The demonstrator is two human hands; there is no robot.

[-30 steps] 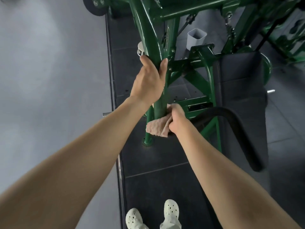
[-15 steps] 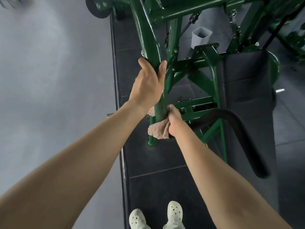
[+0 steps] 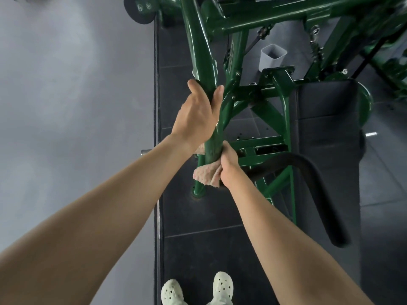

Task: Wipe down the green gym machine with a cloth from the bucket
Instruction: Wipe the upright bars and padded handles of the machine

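Two hands on green machine tube [image 3: 212,137], frame centre: left hand [image 3: 197,115] wraps the tube higher up, right hand [image 3: 228,160] grips pink cloth [image 3: 207,175] against the tube's lower part. Grey bucket [image 3: 272,57] upper right.

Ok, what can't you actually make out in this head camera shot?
- cloth: mostly hidden behind the right hand and the green bar, head view.
- left hand: fingers hidden where they wrap round the bar.
- green machine: upper part cut off by the top edge.
- white shoes: cut off by the bottom edge.
- grey container: inside not visible, base behind the frame.
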